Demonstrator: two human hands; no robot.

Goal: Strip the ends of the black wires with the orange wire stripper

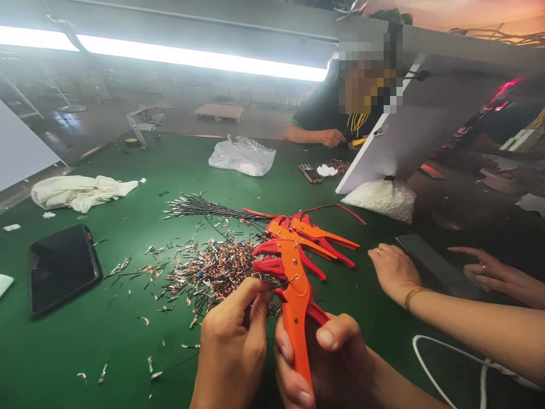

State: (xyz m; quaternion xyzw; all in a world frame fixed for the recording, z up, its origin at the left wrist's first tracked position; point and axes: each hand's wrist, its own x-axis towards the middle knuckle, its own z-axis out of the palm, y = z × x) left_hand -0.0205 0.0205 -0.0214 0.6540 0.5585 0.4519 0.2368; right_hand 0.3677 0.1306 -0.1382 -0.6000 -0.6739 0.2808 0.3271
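Orange-and-red wire-stripping pliers (293, 267) in our right hand (340, 349).
Its fingers wrap round them; our left hand (232, 335) pinched closed alongside, contents unclear; just beyond it, heaped short black-and-copper wire scraps (217, 264).

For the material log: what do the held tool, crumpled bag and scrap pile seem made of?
Orange-and-red tool: smooth, slightly glossy surface suggests coated metal or plastic; can't tell which. Silvery fasteners look metal.
Crumpled bag: likely thin clear plastic film, see-through with shiny creases.
Scrap pile: mixed; black bits look like plastic insulation, coppery ones bare copper by color, shiny silvery ones metal.
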